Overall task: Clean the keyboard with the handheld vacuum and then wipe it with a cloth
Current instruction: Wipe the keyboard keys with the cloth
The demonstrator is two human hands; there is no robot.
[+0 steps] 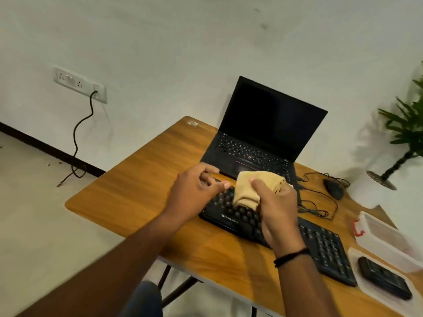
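Right hand (278, 211) grips a tan cloth (251, 188) over the keyboard (325, 248); left hand (194, 191) loosely curled, empty. Right of the grip, a clear lid (357, 291) holds a black device (384, 281).

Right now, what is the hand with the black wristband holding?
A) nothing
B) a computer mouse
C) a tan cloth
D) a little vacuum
C: the right hand, the one with the black wristband, is curled round a bunched tan cloth above the black keyboard.

Keyboard (320, 243) on table (142, 184), laptop (263, 138) behind (mouse (334, 188) right)
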